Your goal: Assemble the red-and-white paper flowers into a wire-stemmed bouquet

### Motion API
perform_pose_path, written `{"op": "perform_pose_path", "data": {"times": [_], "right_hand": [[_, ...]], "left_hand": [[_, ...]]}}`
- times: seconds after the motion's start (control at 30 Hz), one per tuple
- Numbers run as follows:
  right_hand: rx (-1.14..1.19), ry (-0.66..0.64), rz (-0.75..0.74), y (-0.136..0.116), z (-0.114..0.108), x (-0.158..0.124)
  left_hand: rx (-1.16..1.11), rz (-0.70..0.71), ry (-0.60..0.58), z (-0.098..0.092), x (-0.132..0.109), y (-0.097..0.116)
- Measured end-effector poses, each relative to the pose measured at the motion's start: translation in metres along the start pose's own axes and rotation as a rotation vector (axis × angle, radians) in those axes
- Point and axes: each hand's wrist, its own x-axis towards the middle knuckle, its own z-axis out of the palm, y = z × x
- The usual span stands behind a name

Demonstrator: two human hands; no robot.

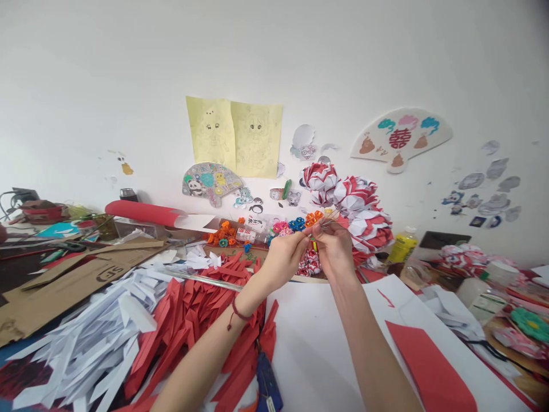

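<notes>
My left hand (pixel 285 254) and my right hand (pixel 334 249) are raised together above the table, fingertips meeting. Between them they pinch a small thin piece (pixel 315 236), part green and part pale, too small to name. A red cord circles my left wrist. Just behind the hands lie small paper flowers (pixel 295 224) in orange, pink and blue, and red-and-white folded paper balls (pixel 358 203) stand against the wall. Below my arms lies a large white sheet (pixel 317 343).
Heaps of folded red strips (pixel 201 309) and white strips (pixel 98 337) cover the left of the table. Cardboard (pixel 72 274) and a red paper roll (pixel 143 213) lie beyond. A red sheet (pixel 429 366) and a yellow bottle (pixel 403 245) sit on the right. Drawings hang on the wall.
</notes>
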Motion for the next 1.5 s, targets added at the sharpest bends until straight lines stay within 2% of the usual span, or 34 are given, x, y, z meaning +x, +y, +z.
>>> {"op": "perform_pose_path", "data": {"times": [0.1, 0.3, 0.4, 0.5, 0.63, 0.83, 0.97, 1.13, 1.33, 1.5], "right_hand": [[0.061, 0.042, 0.068, 0.003, 0.003, -0.001], [0.091, 0.091, 0.077, 0.000, 0.007, 0.000], [0.013, 0.131, 0.014, -0.009, -0.002, 0.003], [-0.103, 0.078, -0.009, -0.019, -0.013, 0.006], [-0.145, 0.027, 0.016, -0.026, -0.018, 0.006], [-0.079, 0.129, -0.058, -0.021, -0.010, 0.003], [-0.070, 0.177, -0.080, -0.016, -0.004, 0.002], [0.032, 0.166, 0.046, -0.014, -0.003, 0.001], [0.023, 0.029, 0.034, -0.017, -0.003, -0.004], [0.049, 0.067, 0.038, -0.019, 0.001, -0.006]], "left_hand": [[0.019, -0.006, 0.018, 0.001, -0.001, -0.004], [0.013, -0.051, 0.025, 0.002, 0.003, -0.003], [-0.021, -0.052, -0.041, 0.004, 0.007, 0.003], [-0.039, -0.051, -0.130, 0.005, 0.008, 0.006], [-0.096, -0.067, -0.091, 0.007, 0.007, 0.008], [-0.143, -0.114, -0.057, 0.011, 0.005, 0.009], [-0.050, -0.027, -0.030, 0.010, 0.003, 0.007], [0.081, 0.086, -0.023, 0.011, 0.000, 0.005], [0.179, 0.159, 0.007, 0.013, -0.002, 0.002], [0.220, 0.185, 0.036, 0.013, -0.003, 0.003]]}}
